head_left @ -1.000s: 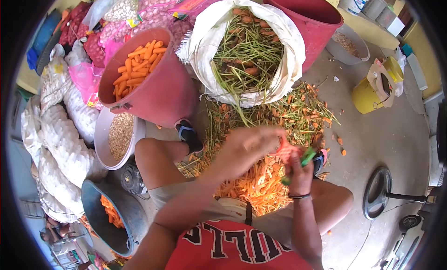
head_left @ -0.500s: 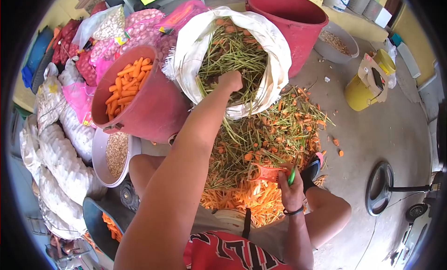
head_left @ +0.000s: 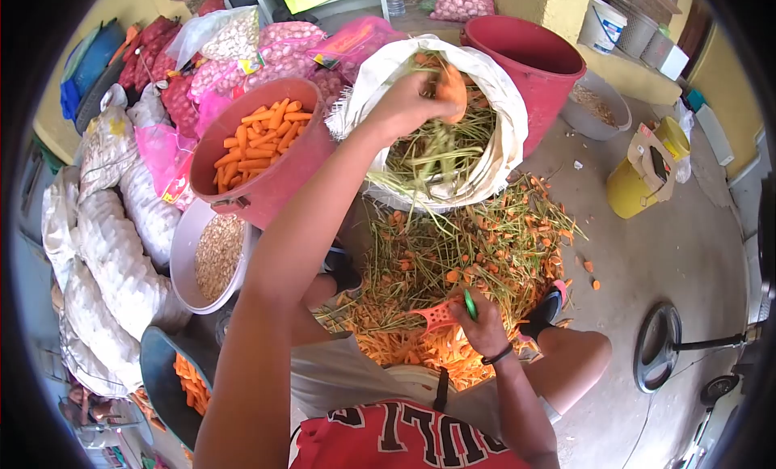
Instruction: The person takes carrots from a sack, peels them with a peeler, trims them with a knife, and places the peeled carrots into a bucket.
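My left hand (head_left: 416, 105) is closed around a carrot (head_left: 451, 90) over the open white sack (head_left: 509, 137), with blurred green stems below it. Inside the sack are carrots with green stems (head_left: 440, 158). My right hand (head_left: 483, 322), low over the peel pile, grips a red-orange peeler (head_left: 437, 315) and a green-handled tool (head_left: 470, 304). Orange peelings (head_left: 404, 348) lie between my legs, and cut stems with carrot ends (head_left: 485, 242) cover the floor in front.
Peeled carrots fill part of a red bucket (head_left: 275, 202) on the left. Another red bucket (head_left: 537, 73) stands behind the sack. Further round are a basin (head_left: 187, 259), a dark tub (head_left: 153, 364), white sacks (head_left: 113, 267), a yellow bucket (head_left: 626, 190) and a black round-based stand (head_left: 659, 346).
My left hand went from near the peeler into the sack, then rose with a carrot in its grip. My right hand has shifted slightly left with the tools, and the camera view has moved.
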### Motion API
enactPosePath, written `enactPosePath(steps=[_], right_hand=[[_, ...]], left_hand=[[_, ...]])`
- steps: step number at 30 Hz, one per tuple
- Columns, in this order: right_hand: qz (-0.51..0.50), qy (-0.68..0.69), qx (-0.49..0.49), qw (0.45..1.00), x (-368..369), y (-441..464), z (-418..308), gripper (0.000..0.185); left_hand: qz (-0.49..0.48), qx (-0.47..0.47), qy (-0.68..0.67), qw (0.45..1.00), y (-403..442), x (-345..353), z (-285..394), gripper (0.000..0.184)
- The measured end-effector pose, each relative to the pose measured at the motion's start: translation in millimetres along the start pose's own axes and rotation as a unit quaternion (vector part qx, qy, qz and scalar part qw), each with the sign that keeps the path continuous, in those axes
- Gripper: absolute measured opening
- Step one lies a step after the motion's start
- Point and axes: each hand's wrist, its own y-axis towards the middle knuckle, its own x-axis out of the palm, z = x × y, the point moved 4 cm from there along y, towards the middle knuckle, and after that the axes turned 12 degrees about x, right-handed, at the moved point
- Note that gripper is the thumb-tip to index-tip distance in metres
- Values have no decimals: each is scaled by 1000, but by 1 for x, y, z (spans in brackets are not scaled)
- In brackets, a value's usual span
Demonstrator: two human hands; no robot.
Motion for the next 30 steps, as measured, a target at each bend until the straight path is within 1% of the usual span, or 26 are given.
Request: enactPosePath(steps=[3,4,5,7,8,9,11,12,13,14,17,18,19,21,22,23,24,26,27,28,30], right_hand=[[40,2,-36,999,8,-2,-12,18],[50,11,-29,998,6,-3,-25,18],[74,16,-43,996,7,1,-28,19],[121,24,-63,990,10,7,-22,19],[143,12,-52,988,12,12,-13,19],[161,-2,-39,986,16,17,-1,19],[188,-30,-25,981,19,24,21,20],[194,-41,-20,980,23,21,30,20],[197,-51,-23,979,25,21,33,20],[172,-63,48,982,27,20,39,20],[205,-105,4,973,33,19,50,20],[207,-92,8,974,33,19,54,22],[183,-116,45,975,34,19,60,24],[141,-161,117,970,33,20,75,29],[44,-224,204,952,38,28,118,33],[-31,-292,202,934,48,25,164,33],[-75,-312,197,926,52,22,177,32],[-163,-345,180,907,60,13,200,30],[-148,-298,161,929,56,3,185,29],[-113,-228,169,952,45,-1,150,26],[-111,-231,140,956,24,4,122,26]], left_hand=[[61,22,-153,986,-15,5,48,46],[107,18,-165,980,-24,10,49,48],[139,-20,-211,967,-43,23,46,50],[184,-50,-356,915,-90,58,23,46],[203,-68,-393,894,-117,76,11,42],[225,-88,-430,870,-147,95,-1,38],[295,-162,-478,811,-203,130,-23,27],[296,-180,-495,797,-226,142,-29,20],[299,-193,-496,792,-243,151,-35,20],[302,-204,-496,788,-257,158,-41,20],[294,-223,-504,781,-275,167,-35,17],[294,-231,-504,779,-276,169,-32,15],[293,-239,-504,777,-278,170,-30,13],[275,-224,-536,766,-287,173,-48,16],[264,-215,-555,759,-289,171,-50,18],[249,-205,-574,753,-286,170,-49,19],[272,-208,-521,782,-281,161,-38,28],[186,-213,-447,849,-263,139,-29,33],[150,-228,-410,870,-271,133,-30,35],[131,-233,-445,854,-273,131,-36,42],[140,-235,-426,862,-276,126,-34,44]])
